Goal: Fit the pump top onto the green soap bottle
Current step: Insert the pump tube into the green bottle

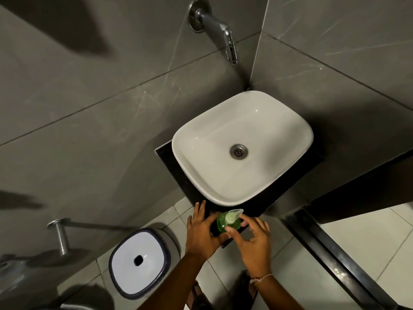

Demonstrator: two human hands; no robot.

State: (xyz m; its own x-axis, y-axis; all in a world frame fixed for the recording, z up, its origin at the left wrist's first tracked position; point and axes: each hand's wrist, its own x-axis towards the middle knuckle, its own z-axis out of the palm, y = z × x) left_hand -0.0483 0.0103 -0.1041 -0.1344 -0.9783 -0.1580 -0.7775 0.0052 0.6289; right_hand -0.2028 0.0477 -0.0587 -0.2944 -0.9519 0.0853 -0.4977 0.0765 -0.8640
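Green soap bottle [222,223] at counter edge [225,244]

Grey veined wall tiles [93,90] are meeting in a corner behind a white basin [263,121] sitting on a dark bench [169,166]. A chrome spout [220,30] is projecting above. Pale floor tiles [295,271] are lying below; a white-lidded bin [138,260] is standing left.

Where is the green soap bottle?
The green soap bottle stands on the dark counter just in front of the white sink, between both hands.
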